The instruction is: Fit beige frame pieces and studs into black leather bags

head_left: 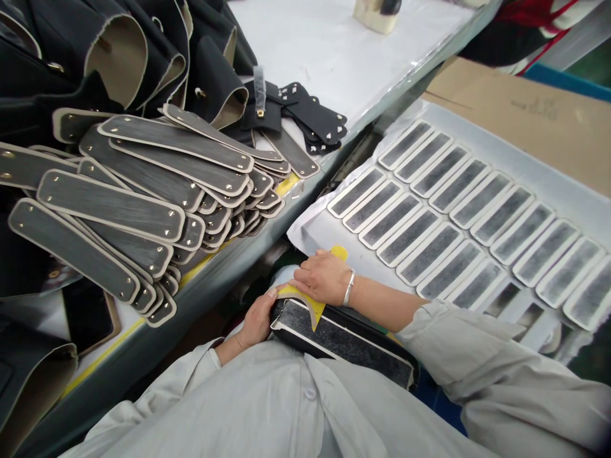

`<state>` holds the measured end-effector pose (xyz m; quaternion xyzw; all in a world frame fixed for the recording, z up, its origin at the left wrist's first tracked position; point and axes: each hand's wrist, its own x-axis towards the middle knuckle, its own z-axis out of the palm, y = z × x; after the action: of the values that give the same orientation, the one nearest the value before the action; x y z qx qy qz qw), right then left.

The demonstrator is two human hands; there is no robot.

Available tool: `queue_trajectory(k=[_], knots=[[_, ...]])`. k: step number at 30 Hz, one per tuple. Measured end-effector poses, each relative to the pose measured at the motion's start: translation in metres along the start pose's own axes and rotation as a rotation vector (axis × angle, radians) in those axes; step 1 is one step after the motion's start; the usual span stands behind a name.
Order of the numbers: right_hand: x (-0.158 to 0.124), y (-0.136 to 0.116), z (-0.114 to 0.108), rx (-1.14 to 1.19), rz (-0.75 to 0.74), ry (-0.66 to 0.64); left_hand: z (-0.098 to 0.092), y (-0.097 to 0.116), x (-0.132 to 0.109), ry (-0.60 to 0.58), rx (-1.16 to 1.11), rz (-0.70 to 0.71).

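Note:
My left hand point(256, 318) grips the near end of a stack of dark strips with pale edges point(344, 340) lying across my lap. My right hand point(322, 277), with a silver bracelet on its wrist, rests on top of that stack. Its fingers are closed on a thin yellow scraper-like piece point(305, 304) that lies on the top strip. Another bit of yellow point(340, 252) shows behind the right hand.
A big pile of dark, pale-rimmed strips with metal studs point(138, 203) covers the table at left, with black bag parts point(133, 51) behind. To the right, a white board point(525, 172) carries rows of grey-coated strips point(453, 210). Cardboard point(525, 114) lies beyond it.

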<state>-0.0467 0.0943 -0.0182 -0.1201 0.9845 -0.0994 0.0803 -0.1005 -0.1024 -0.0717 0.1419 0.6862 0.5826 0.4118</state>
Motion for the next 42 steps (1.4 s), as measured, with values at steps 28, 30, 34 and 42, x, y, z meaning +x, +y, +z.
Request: queue_trajectory(k=[28, 30, 34, 42], knots=[[-0.004, -0.007, -0.012, 0.106, 0.4, -0.371, -0.018, 0.04, 0.037, -0.461, -0.028, -0.07], [-0.024, -0.01, -0.017, 0.084, 0.517, -0.318, -0.02, 0.043, 0.045, -0.532, -0.021, -0.105], [-0.063, -0.012, -0.042, 0.025, 0.817, -0.235, -0.022, 0.05, 0.055, -0.671, 0.095, -0.071], [-0.132, -0.06, -0.062, 0.69, 0.812, -0.23, -0.033, 0.038, 0.046, -0.602, 0.225, 0.171]])
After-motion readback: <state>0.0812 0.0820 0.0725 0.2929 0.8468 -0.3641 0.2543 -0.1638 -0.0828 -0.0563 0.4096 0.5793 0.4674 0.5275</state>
